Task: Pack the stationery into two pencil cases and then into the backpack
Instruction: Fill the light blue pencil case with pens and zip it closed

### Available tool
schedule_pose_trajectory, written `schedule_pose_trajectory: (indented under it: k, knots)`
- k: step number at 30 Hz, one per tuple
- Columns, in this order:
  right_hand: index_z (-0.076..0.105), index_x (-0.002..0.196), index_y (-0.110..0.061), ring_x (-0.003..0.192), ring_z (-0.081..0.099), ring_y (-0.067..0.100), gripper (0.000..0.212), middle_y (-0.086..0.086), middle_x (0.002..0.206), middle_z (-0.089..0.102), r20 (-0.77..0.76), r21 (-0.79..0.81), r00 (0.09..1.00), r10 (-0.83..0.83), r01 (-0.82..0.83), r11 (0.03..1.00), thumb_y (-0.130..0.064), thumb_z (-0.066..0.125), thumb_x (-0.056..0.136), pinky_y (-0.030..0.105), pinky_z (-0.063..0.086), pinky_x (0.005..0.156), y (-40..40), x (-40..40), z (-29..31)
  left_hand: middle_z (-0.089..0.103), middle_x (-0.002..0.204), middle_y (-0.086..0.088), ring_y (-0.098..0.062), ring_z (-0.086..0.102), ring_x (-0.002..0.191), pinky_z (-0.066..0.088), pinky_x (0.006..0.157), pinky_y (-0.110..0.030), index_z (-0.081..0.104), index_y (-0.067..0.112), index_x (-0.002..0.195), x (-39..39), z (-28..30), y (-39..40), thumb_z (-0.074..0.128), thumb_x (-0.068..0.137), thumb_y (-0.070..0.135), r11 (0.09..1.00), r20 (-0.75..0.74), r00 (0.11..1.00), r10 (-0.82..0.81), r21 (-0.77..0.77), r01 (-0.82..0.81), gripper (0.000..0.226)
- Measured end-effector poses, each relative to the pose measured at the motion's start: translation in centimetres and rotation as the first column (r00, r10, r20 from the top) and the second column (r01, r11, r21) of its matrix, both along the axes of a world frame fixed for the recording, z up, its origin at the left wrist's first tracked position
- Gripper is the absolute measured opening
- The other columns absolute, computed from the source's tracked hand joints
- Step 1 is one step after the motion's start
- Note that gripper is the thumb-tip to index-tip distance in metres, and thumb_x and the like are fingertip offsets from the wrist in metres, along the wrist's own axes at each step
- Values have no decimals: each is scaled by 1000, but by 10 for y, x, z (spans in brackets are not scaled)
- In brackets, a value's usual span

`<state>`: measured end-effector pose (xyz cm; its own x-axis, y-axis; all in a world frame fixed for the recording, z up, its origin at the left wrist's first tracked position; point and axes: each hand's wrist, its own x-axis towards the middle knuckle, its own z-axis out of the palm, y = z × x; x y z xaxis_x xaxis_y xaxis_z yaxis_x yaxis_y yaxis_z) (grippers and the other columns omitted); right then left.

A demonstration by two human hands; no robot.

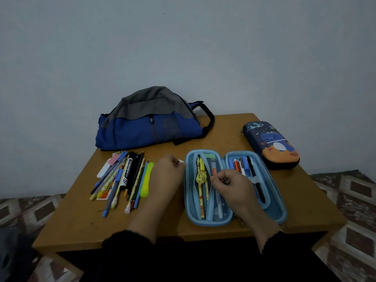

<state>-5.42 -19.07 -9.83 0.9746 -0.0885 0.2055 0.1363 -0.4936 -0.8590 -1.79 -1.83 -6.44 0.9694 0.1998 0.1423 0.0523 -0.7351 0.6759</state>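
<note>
Open pencil case (189,200) partly hidden by hands (230,185).

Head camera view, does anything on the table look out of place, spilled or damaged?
Nothing stands out. The loose pens and pencils lie in a rough pile left of the open light-blue pencil case, the dark-blue dinosaur-print pencil case sits closed at the right, and the blue and grey backpack slumps at the back of the wooden table.

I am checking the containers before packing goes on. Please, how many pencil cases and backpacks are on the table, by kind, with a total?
Open pencil case: 1
Closed pencil case: 1
Backpack: 1
Total: 3
All three lie on the table.
</note>
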Motion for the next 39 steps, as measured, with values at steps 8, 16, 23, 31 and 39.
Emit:
schedule_pose_trajectory:
  k: [8, 16, 23, 31, 39]
  knots:
    - [59, 64, -17, 55, 47, 7, 27, -7, 55, 51, 8, 9, 1000, -15, 15, 1000, -27, 65, 88, 33, 44, 59, 0, 1, -1, 59, 76, 6, -6, 55, 67, 39, 53, -21, 53, 25, 84, -50, -8, -34, 59, 91, 35, 976, -76, 976, -204, -91, 197, 14]
    - [58, 63, -24, 57, 52, 4, 27, -9, 57, 54, 24, -105, 999, -47, 50, 993, -33, 64, 88, 23, 41, 55, 0, 1, -1, 56, 78, 9, -4, 54, 69, 44, 56, -21, 56, 22, 92, -46, -8, -27, 56, 92, 21, 985, -33, 985, -171, -28, 170, 2]
    - [61, 67, -16, 58, 51, 8, 25, -4, 62, 56, 25, -64, 1000, -10, 12, 998, -29, 65, 88, 30, 46, 59, 2, -3, 3, 56, 77, 5, -7, 52, 67, 42, 55, -25, 50, 22, 93, -40, -10, -28, 53, 90, 15, 989, -65, 987, -148, 3, 148, 8]
    - [61, 67, -18, 61, 52, 10, 23, -5, 64, 57, 4, -39, 1000, -15, 15, 999, -27, 65, 88, 31, 46, 61, 2, -2, 3, 50, 77, 2, -9, 47, 66, 40, 57, -21, 49, 18, 83, -39, -16, -20, 60, 83, 6, 891, 12, 995, -99, -444, 94, 16]
    - [60, 66, -17, 57, 48, 7, 26, -5, 61, 53, 17, -45, 1000, -16, 17, 999, -29, 66, 88, 27, 42, 58, 1, -2, 0, 59, 82, 5, -7, 55, 74, 44, 61, -18, 57, 21, 87, -37, -16, -12, 57, 91, 16, 917, -14, 981, -196, -358, 178, 7]
